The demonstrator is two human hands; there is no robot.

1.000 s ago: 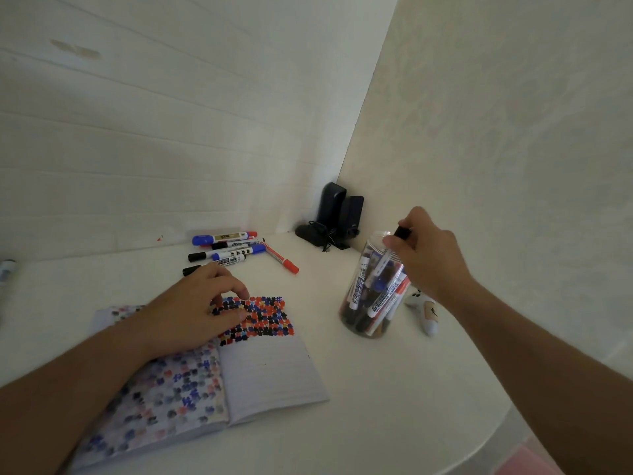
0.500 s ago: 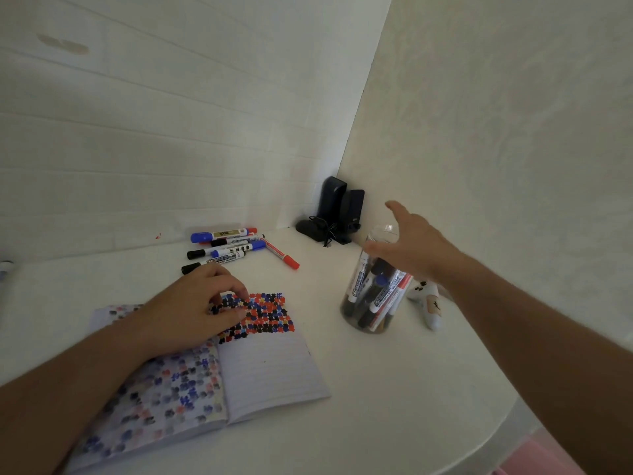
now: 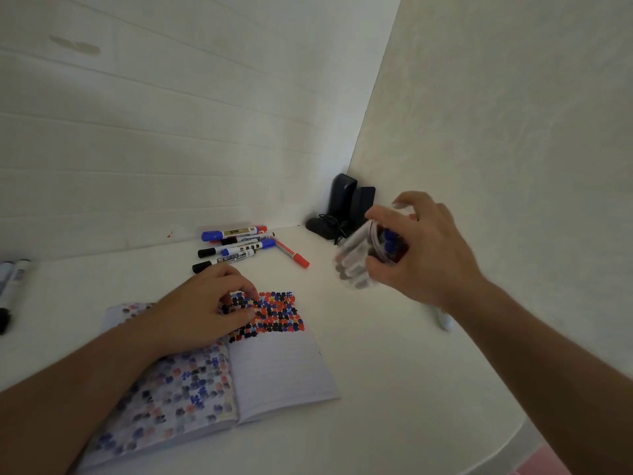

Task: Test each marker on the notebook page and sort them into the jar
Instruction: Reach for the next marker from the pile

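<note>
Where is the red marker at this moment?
In the head view, the red marker lies on the table, just right of the group of markers near the back wall, left of the jar.

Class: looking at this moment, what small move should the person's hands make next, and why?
Probably set the jar upright on the table: the right hand grips it tilted, off the surface, while untested markers lie beyond the notebook.
</note>
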